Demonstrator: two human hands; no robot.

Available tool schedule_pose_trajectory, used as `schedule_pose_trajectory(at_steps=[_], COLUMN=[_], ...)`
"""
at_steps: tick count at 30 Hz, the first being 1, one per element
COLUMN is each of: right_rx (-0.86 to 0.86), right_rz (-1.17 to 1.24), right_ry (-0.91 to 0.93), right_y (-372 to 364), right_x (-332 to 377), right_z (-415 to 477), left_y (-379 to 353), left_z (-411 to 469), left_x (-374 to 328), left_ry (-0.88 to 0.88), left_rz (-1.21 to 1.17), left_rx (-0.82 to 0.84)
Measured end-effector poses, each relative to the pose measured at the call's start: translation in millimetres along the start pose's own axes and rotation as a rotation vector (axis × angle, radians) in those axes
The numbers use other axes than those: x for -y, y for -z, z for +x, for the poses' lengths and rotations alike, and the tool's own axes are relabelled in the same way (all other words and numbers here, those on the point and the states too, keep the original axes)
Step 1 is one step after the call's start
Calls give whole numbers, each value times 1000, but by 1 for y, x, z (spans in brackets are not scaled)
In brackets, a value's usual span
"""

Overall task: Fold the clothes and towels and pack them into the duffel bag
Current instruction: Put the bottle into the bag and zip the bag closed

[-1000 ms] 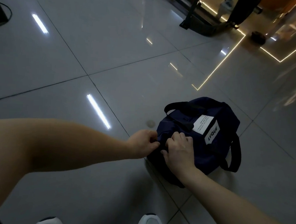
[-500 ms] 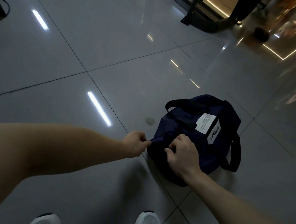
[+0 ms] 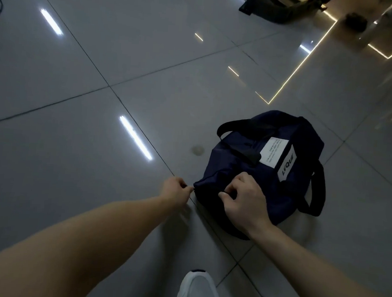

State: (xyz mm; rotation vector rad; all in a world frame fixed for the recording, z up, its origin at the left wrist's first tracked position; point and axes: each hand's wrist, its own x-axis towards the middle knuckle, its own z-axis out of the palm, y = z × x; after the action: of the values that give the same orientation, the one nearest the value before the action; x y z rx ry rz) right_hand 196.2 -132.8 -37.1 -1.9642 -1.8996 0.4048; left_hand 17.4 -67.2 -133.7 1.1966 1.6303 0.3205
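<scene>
Zip work, by the look of it, on the navy duffel bag (image 3: 232,171), which sits on the tiled floor (image 3: 99,142) by a white shoe (image 3: 197,290). Best: keep the end taut and draw the pull straight along the seam. Left hand (image 3: 176,189) pinches the bag's near corner, fingers curled. Right hand (image 3: 244,197) pinches a spot on top, probably the zip pull; too dark to confirm.

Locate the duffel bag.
Head view: the navy duffel bag sits on the tiled floor right of centre, the left hand pinching its left end and the right hand gripping its fabric.
</scene>
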Motion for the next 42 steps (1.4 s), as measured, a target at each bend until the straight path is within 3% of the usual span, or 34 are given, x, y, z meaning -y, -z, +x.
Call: schedule_pose_trajectory(at_steps=[11, 18, 22, 27, 30, 34, 38, 42], right_rx=[-11, 56, 114, -52, -195, -89, -62, -4], right_rz=[20, -23, 70, 100, -56, -199, 137, 356], right_ry=[15, 53, 71, 22, -151, -596, -982, -1002], right_y=[-3, 2, 15, 32, 42, 51, 51, 54], right_x=[-1, -1, -2, -19, -41, -63, -73, -78], right_z=[0, 2, 2, -6, -12, -22, -18, -14], left_y=[-13, 13, 39, 49, 36, 16, 4, -4], left_z=[22, 19, 6, -30, -49, -55, -58, -60], left_x=[4, -4, -46, -102, -119, -118, -122, -125], left_ry=[43, 16, -168, -433, -462, -444, -400, -365], left_rz=[321, 430, 402, 421, 457, 545, 608, 654], left_rx=[-6, 130, 1, -32, 27, 63, 4, -54])
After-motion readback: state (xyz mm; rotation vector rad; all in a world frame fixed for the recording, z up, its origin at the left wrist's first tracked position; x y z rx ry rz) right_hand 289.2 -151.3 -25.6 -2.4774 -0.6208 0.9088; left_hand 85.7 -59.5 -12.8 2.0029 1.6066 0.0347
